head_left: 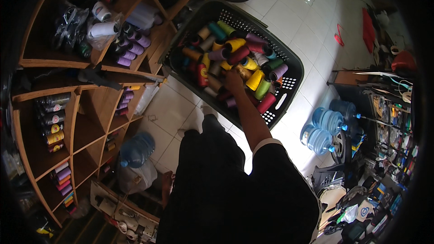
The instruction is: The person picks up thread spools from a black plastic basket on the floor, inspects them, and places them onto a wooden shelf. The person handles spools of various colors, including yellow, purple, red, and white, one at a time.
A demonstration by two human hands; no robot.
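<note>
1. From here I see the person's right hand point(233, 82) reaching down into a dark plastic basket point(296, 65), among the heaped thread spools.
2. Its grip is hard to make out; I cannot tell whether the fingers are apart or clamped on a spool.
3. The spools lie jumbled inside the basket: a yellow spool point(255, 80) just beside the hand, a light green spool point(262, 89) next to that, a dark red spool point(266, 103) nearer the rim.
4. The left hand point(167, 183) hangs low by the body, near a pale plastic bag point(138, 177); I can't tell its grip either.
5. White floor tiles point(296, 11) surround the basket, wooden shelves point(54, 63) to its left.
</note>
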